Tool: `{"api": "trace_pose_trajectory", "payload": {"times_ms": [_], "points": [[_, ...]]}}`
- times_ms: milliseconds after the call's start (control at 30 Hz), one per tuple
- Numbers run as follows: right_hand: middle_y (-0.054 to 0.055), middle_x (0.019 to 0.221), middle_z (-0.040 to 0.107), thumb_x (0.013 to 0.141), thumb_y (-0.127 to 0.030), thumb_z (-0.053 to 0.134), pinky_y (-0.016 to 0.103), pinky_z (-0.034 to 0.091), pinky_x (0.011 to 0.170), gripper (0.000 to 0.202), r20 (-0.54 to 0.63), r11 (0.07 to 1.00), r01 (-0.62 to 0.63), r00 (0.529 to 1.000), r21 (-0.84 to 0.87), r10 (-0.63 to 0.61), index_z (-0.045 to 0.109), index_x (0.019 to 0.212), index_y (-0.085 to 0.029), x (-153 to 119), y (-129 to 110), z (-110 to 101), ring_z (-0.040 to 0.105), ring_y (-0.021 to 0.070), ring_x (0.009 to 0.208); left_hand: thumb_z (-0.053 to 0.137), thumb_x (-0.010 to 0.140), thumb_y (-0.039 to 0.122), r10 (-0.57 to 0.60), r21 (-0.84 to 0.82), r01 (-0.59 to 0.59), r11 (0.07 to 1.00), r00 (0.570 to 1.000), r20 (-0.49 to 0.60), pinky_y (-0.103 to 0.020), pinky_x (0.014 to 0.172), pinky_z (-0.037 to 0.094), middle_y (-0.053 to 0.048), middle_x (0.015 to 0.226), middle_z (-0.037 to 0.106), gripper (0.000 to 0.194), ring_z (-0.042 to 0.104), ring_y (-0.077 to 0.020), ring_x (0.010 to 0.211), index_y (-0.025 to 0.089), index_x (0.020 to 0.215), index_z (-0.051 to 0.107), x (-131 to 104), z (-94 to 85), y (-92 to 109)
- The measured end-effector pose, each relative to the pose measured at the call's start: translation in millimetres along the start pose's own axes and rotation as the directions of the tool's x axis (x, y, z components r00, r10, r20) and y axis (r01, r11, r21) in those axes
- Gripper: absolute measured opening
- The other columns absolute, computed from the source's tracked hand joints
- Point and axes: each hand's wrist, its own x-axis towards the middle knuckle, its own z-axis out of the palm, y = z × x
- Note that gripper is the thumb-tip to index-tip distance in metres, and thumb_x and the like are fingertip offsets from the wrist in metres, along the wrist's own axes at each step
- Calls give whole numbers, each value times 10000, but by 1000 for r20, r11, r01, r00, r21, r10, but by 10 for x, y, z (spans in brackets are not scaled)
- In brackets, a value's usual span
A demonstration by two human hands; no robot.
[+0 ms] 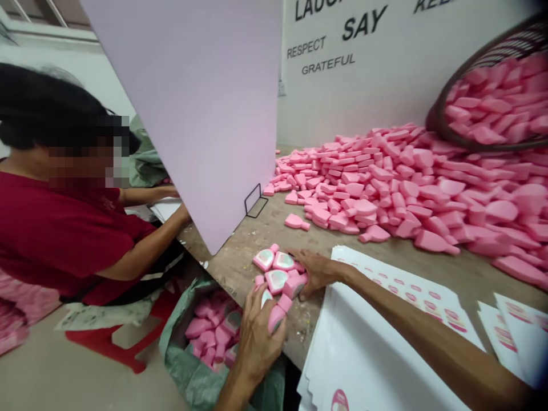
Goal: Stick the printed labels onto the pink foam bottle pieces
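Observation:
Several pink bottle-shaped pieces with pale labels (277, 279) lie bunched near the table's front edge. My left hand (260, 331) has its fingers wrapped round labelled pink pieces (278, 314) at the near side of the bunch. At the right side of the bunch, my right hand (314, 271) curves its fingers against the pieces, with its fingertips partly hidden. Below the edge, a green sack (180, 357) holds more pink pieces (214, 331). Sheets of printed stickers (398, 285) lie under and beside my right forearm.
A big heap of pink pieces (385, 182) covers the table's back, beside a tipped basket (440, 114). A pale divider panel (201, 114) stands on a wire foot (256, 201). Left of it, a person in red (64, 228) sits on a red stool (115, 348).

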Motion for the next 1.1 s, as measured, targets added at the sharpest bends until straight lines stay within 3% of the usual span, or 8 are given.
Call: {"api": "trace_pose_trajectory", "payload": {"times_ms": [133, 333, 433, 533, 667, 800, 933, 1100], "points": [[129, 1202, 516, 478, -509, 801, 416, 409, 901, 1136, -45, 989, 130, 991, 70, -127, 279, 1447, -226, 161, -431, 269, 508, 305, 1072, 506, 817, 193, -69, 77, 74, 994, 995, -71, -508, 1078, 349, -102, 1385, 463, 235, 330, -288, 1350, 202, 1001, 652, -199, -240, -444], [133, 1214, 533, 589, -434, 748, 392, 408, 907, 1028, -121, 948, 257, 964, 186, -238, 238, 1449, -193, 103, -1128, 664, 506, 295, 1080, 468, 817, 300, -259, 249, 248, 936, 966, 13, -454, 938, 503, -166, 1256, 595, 387, 569, -294, 1166, 133, 1129, 626, -903, -512, -1336], [128, 1265, 531, 615, -462, 736, 387, 404, 916, 941, -109, 941, 238, 970, 239, -217, 310, 1420, -224, 33, -1107, 529, 506, 302, 1115, 517, 793, 372, -244, 358, 197, 913, 965, 92, -433, 865, 543, -150, 1196, 643, 396, 617, -309, 1093, 161, 1104, 641, -912, -764, -1409], [107, 1221, 589, 713, -361, 662, 357, 409, 890, 624, -172, 966, 113, 982, 232, -74, 481, 1295, -224, -56, -911, 277, 542, 279, 1093, 415, 886, 378, -208, 379, 151, 913, 972, 113, -381, 811, 552, -81, 1058, 692, 302, 670, -252, 964, 226, 1012, 644, -396, -930, -1144], [57, 1053, 674, 743, -292, 614, 273, 429, 762, 356, -152, 967, 110, 985, 232, -76, 605, 1090, -213, -161, -867, 238, 614, 214, 920, 379, 911, 359, -1, 264, 12, 964, 999, -42, -428, 979, 444, -144, 1236, 582, 384, 544, -262, 1161, 142, 1174, 557, 701, -667, -779], [20, 949, 687, 739, -370, 628, 234, 417, 685, 331, -75, 952, 202, 979, 232, -190, 625, 1040, -231, -210, -1064, 541, 612, 185, 846, 462, 873, 351, 122, 173, -132, 976, 990, 63, -477, 1038, 377, -148, 1313, 534, 430, 456, -280, 1251, 137, 1236, 549, 1305, -180, -848], [5, 919, 691, 772, -418, 611, 211, 407, 650, 307, -70, 916, 274, 962, 291, -266, 652, 1019, -240, -316, -998, 492, 608, 163, 819, 396, 917, 360, 133, 112, -149, 982, 981, 143, -403, 988, 441, -99, 1179, 617, 363, 552, -225, 1131, 192, 1122, 643, 1063, -37, -1122], [4, 876, 698, 792, -315, 588, 185, 398, 590, 291, -183, 912, 160, 978, 377, -96, 670, 1046, -198, -491, -433, 20, 591, 118, 706, 436, 887, 365, 213, 189, -221, 957, 975, 59, -435, 935, 489, -57, 1252, 612, 355, 565, -256, 1147, 293, 1179, 626, 509, -58, -1262]]}}
